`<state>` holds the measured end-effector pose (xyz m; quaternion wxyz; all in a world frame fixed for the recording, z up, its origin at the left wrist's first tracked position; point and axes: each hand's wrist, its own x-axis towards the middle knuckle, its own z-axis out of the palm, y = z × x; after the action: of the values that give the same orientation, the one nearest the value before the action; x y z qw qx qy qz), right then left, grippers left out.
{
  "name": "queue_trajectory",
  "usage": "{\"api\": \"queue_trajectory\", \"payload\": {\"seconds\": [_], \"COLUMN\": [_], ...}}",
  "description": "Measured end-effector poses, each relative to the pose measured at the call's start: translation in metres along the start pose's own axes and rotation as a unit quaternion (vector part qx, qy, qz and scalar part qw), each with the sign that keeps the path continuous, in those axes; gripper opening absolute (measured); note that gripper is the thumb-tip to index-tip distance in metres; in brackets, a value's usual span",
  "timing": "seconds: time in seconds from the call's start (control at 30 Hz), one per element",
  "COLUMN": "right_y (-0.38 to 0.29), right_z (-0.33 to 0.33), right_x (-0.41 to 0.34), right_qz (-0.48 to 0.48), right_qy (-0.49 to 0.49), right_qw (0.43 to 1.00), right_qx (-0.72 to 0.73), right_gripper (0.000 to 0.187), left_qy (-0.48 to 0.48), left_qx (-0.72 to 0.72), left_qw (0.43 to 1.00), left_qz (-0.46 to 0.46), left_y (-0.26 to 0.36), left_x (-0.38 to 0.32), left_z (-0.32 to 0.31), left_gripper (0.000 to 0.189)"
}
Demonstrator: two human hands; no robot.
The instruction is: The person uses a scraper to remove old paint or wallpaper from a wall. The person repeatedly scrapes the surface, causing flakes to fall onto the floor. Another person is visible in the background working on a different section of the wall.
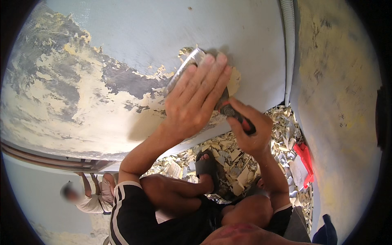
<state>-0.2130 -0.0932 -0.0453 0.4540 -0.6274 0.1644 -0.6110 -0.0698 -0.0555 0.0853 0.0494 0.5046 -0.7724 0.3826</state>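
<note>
My right hand (255,130) grips the black and red handle of a wide-bladed scraper (237,115). The fingers of my left hand (194,98) lie over the metal blade (185,67), pressed against it; my left thumb is hidden. Blade and wall meet along a slanting line where pale blue paint (183,27) borders a patch of bare yellowish and grey plaster (92,104). A small ragged spot of exposed plaster (185,52) shows near the blade's upper end. Another bare patch (235,81) lies to the right of my left hand.
Paint flakes (220,150) cover the floor around my sandaled foot (206,167). A ribbed conduit (288,46) runs along the corner beside a stained side wall (340,92). Something red (304,163) lies among the flakes. Another person (92,196) sits or crouches at left, arms raised.
</note>
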Motion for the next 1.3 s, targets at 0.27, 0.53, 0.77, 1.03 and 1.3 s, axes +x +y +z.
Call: {"api": "queue_trajectory", "payload": {"seconds": [0.27,0.53,0.77,1.03,1.3], "right_y": [-0.004,0.006,0.017,0.015,0.03], "right_z": [0.0,0.004,0.006,0.007,0.003], "right_x": [0.002,-0.028,-0.049,-0.05,-0.056], "right_qz": [0.011,0.035,0.049,0.065,0.061], "right_qy": [0.001,0.053,0.028,0.055,0.018], "right_qw": [1.0,0.998,0.998,0.996,0.998], "right_qx": [0.002,-0.008,-0.006,0.004,0.012], "right_gripper": [0.051,0.05,0.045,0.048,0.051], "left_qy": [0.023,-0.033,-0.085,-0.088,-0.082], "left_qx": [0.012,-0.047,-0.046,-0.074,-0.034], "left_qw": [1.0,0.997,0.993,0.991,0.995], "left_qz": [0.006,0.054,0.066,0.063,0.039], "left_y": [-0.004,0.002,0.013,0.008,0.022], "left_x": [0.006,0.0,-0.039,-0.003,-0.03], "left_z": [0.003,0.015,0.027,0.018,0.026], "left_gripper": [0.038,0.043,0.047,0.048,0.044]}}
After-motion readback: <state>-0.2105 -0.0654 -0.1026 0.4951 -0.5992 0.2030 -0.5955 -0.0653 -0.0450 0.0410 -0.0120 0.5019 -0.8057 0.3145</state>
